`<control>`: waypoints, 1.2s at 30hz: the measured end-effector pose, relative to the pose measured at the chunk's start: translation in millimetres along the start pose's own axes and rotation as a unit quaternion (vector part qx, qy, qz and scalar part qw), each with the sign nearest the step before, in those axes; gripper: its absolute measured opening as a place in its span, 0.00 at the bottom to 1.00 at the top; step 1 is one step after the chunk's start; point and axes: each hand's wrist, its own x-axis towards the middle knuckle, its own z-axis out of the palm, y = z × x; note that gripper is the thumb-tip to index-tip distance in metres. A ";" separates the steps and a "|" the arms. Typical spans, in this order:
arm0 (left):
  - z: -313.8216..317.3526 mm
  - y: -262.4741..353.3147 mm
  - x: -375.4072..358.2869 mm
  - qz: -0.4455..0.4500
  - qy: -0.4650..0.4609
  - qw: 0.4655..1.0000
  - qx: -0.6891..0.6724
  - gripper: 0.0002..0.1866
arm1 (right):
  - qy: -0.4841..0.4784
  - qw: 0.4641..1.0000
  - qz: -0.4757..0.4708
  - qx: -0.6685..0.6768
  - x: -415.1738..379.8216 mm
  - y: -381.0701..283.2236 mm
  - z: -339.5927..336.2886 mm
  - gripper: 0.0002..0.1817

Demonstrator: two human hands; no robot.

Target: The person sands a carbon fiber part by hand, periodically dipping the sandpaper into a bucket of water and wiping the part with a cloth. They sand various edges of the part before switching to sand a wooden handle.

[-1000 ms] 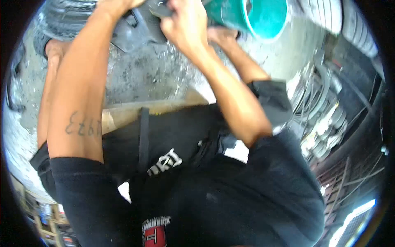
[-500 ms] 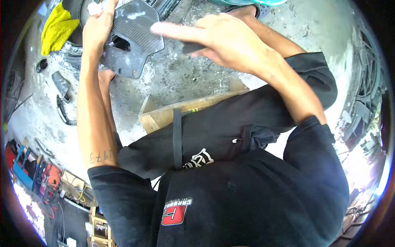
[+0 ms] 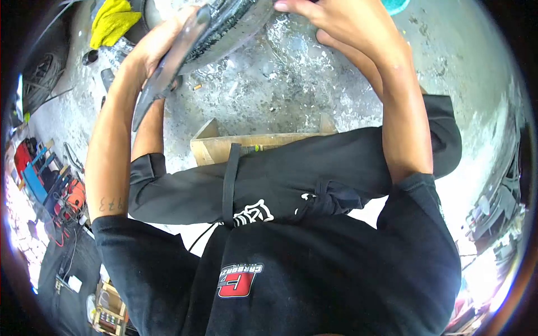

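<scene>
My left hand is closed on a dark carbon-fibre panel, which is tilted nearly edge-on. Its far end rises beside a black ridged, wet-looking rounded object at the top of the view. Across from it, my right hand reaches to the top edge, with one finger pointing left near that rounded object. Its other fingers are bent or cut off by the frame, so whatever they hold is hidden.
A yellow cloth lies at upper left. A wooden piece stands on the stained floor before my legs. Part of a teal container shows at the top. Tools and cables crowd the left side.
The panel has turned from face-up to nearly edge-on in my left hand. My right hand has moved from over the panel to the right and up; the dark piece it held is out of sight.
</scene>
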 end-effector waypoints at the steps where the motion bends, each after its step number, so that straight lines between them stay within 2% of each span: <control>1: 3.0 -0.5 -0.6 0.019 -0.001 1.000 0.016 0.33 | -0.014 0.999 0.044 0.010 -1.8 8.1 -1.5 0.37; 2: 4.3 0.4 -1.0 0.022 -0.007 0.999 0.023 0.32 | -0.008 0.999 0.034 0.008 -2.0 13.4 -3.0 0.37; 3: 7.2 -0.5 -3.2 0.023 -0.011 0.999 0.029 0.31 | 0.004 0.998 0.064 0.030 -2.4 17.9 -4.3 0.36; 5: 1.3 6.0 -6.1 -0.048 -0.052 0.997 0.000 0.34 | 0.035 0.992 0.089 0.084 -5.5 35.7 -1.0 0.33; 6: 1.7 8.3 -8.3 -0.045 -0.049 0.998 0.000 0.34 | 0.035 0.992 0.085 0.083 -7.5 46.4 1.4 0.33; 8: 8.7 17.4 -10.1 -0.088 -0.030 0.995 0.030 0.36 | 0.055 0.994 0.094 -0.003 -8.4 59.7 3.9 0.32; 9: 12.2 21.5 -11.3 -0.101 -0.024 0.994 0.039 0.36 | 0.070 0.988 0.135 -0.009 -9.7 64.8 7.8 0.30; 10: 15.6 25.7 -14.3 -0.112 -0.008 0.992 0.051 0.37 | 0.070 0.989 0.131 -0.010 -10.0 71.1 12.3 0.30; 12: 22.9 33.2 -23.0 -0.139 0.023 0.987 0.075 0.40 | 0.112 0.972 0.196 0.064 -12.2 90.6 25.4 0.29; 15: 18.7 24.0 -14.6 -0.138 0.033 0.984 0.110 0.42 | 0.147 0.964 0.203 0.090 -15.6 132.4 46.5 0.25; 17: 13.3 18.4 -8.8 -0.143 0.033 0.982 0.118 0.42 | 0.154 0.956 0.212 0.132 -12.4 134.9 44.7 0.21; 19: 9.4 16.1 -5.1 -0.156 -0.042 0.979 0.125 0.47 | 0.143 0.954 0.226 0.137 -12.8 136.3 43.0 0.21; 29: 9.6 11.9 -1.4 -0.151 -0.035 0.976 0.155 0.49 | 0.141 0.951 0.240 0.135 -13.0 136.2 44.5 0.19; 32: 7.8 2.5 2.1 -0.133 -0.002 0.977 0.168 0.49 | 0.140 0.952 0.241 0.126 -12.7 132.9 42.7 0.19; 35: 10.5 4.5 -6.6 -0.122 -0.024 0.985 0.120 0.43 | 0.142 0.954 0.234 0.125 -12.5 136.3 44.1 0.18; 36: 13.9 5.0 -11.8 -0.084 -0.028 0.993 0.077 0.39 | 0.141 0.954 0.232 0.126 -12.9 137.9 44.2 0.18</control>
